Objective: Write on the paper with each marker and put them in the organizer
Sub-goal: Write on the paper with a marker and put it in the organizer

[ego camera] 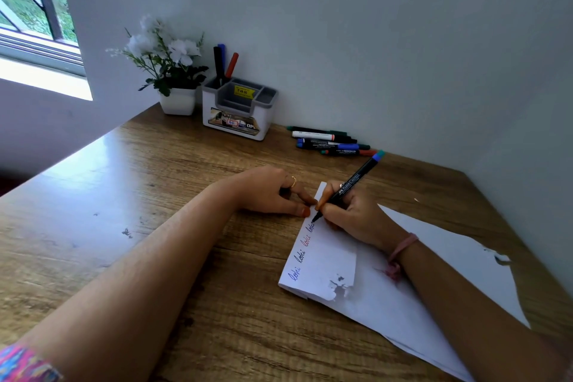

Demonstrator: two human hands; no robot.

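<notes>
A white sheet of paper (328, 260) lies on the wooden desk, with short words in blue, black and red along its left edge. My right hand (350, 214) grips a black marker (353, 181) with a blue-green end, its tip on the paper. My left hand (273, 192) rests on the desk, its fingertips pressing the paper's top left edge. A white and grey organizer (238, 115) stands by the wall with three markers (224, 63) upright in its left compartment. Several more markers (328, 141) lie on the desk to its right.
A white pot of white flowers (173, 71) stands left of the organizer in the corner. The wall runs along the desk's far and right sides. A window (34, 9) is at the upper left. The paper's lower and right edges are torn.
</notes>
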